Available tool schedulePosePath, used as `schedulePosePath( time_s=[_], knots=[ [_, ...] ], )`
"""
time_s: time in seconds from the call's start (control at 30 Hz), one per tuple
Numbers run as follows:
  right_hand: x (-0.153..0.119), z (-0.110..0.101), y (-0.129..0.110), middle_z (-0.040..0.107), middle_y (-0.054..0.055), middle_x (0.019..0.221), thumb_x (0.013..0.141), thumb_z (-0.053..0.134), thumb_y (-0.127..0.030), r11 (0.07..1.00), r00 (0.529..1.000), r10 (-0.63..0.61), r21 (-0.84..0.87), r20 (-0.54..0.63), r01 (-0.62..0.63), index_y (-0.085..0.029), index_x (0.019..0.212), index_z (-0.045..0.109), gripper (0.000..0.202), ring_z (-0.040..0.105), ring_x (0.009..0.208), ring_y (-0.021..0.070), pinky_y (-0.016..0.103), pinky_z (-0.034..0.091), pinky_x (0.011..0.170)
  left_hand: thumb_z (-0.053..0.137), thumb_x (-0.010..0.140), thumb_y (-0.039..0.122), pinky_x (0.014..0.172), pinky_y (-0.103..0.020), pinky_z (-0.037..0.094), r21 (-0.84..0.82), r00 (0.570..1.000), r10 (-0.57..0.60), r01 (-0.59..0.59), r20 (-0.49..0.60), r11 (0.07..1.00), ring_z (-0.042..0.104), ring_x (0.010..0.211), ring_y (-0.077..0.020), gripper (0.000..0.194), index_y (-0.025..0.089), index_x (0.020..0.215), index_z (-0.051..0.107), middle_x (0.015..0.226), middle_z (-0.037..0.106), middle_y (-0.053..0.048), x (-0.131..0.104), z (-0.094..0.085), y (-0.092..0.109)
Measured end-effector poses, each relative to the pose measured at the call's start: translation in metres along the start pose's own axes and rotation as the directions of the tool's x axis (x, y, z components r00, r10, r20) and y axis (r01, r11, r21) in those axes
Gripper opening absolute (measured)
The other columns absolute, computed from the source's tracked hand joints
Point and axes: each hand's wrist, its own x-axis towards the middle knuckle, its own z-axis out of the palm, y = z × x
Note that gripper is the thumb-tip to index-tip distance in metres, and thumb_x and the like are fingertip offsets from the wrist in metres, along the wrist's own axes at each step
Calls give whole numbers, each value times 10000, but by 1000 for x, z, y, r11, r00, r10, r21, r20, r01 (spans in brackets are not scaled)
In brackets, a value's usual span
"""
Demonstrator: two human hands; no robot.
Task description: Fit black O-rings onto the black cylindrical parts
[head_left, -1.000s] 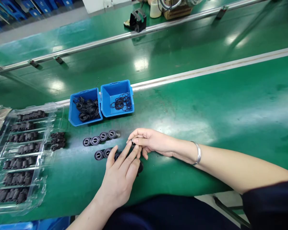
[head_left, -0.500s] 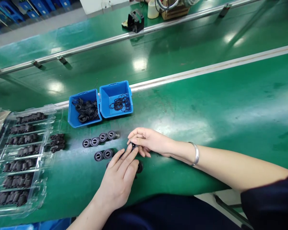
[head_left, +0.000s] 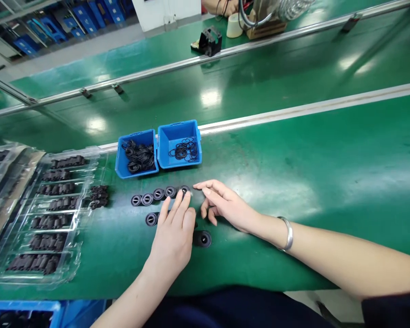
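Steadying the row's (head_left: 158, 194) end cap (head_left: 184, 187), at the left hand's (head_left: 172, 239) twelve o'clock, wanted light fingertips; they touched it, grip unclear. The right hand (head_left: 227, 207), at two o'clock, curved loosely wide, nothing visibly held.

Five round black pieces (head_left: 158, 194) are counted in the far row, one in the nearer row (others seem to be hidden there by the left hand (head_left: 172, 234)) and one set apart. Two blue bins (head_left: 177, 131) are seen beyond, and seven rows of dark parts (head_left: 50, 222) are held in the clear tray (head_left: 73, 258).
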Motion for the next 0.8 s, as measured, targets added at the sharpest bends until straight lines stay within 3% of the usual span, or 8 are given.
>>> schedulePosePath(
  time_s=[0.2,0.33,0.4,0.47,0.5,0.6,0.7,0.8],
  knots=[
    [3,0,2,600,13,700,996,519,-448,999,1000,-17,-41,3,17,-179,1215,482,349,616,617,153,188,460,429,344,918,-7,1153,-571,318,-16,998,-60,59,-23,998,391,1423,-347,264,103,1034,555,1425,530,-212,-2,-2,1],
    [2,-3,4,637,49,802,1027,451,-432,957,990,-140,-260,-25,129,-188,1214,497,310,578,559,136,237,470,450,370,904,-26,1156,-551,328,-126,986,-123,108,-115,986,363,1445,-313,270,127,1041,545,1463,492,-203,-14,-23,-10],
    [-4,-3,-2,640,116,1043,1026,461,-372,807,929,-370,-497,-4,319,-189,1157,546,240,626,687,155,295,528,553,378,894,-35,1139,-511,366,-214,949,-237,192,-206,958,418,1415,-274,274,151,1017,537,1425,535,-179,-27,-35,-23],
    [-12,3,-12,573,151,1253,996,514,-305,518,824,-536,-700,182,492,-187,1154,577,207,639,977,225,399,563,791,386,908,-20,1093,-428,428,-311,888,-375,290,-266,905,508,1343,-226,242,174,954,523,1358,595,-149,-44,-44,-37],
    [-16,9,-18,540,158,1318,974,551,-291,369,785,-536,-750,311,549,-186,1191,578,243,589,1129,265,458,525,923,385,920,-9,1068,-388,451,-359,864,-428,324,-264,876,537,1313,-205,232,182,931,515,1332,614,-134,-52,-45,-43],
    [-23,34,-27,419,178,1468,916,654,-345,74,747,-337,-774,574,629,-180,1328,542,458,369,1387,342,548,350,1132,349,942,8,1066,-351,458,-480,878,-446,319,-174,817,509,1344,-187,251,190,944,522,1348,607,-114,-70,-40,-53],
    [-20,61,-19,343,183,1526,916,658,-401,-73,761,-187,-781,621,620,-190,1380,521,528,243,1453,384,589,291,1161,340,938,8,1107,-378,437,-535,936,-327,212,-130,818,439,1405,-203,276,183,1003,542,1371,594,-120,-75,-26,-55],
    [-12,80,-5,398,204,1475,949,616,-364,-175,787,-136,-796,602,579,-161,1386,506,495,308,1416,386,589,334,1135,367,932,7,1093,-377,463,-518,951,-266,151,-155,842,477,1376,-208,263,173,1019,552,1304,639,-128,-75,-15,-54]
  ],
)
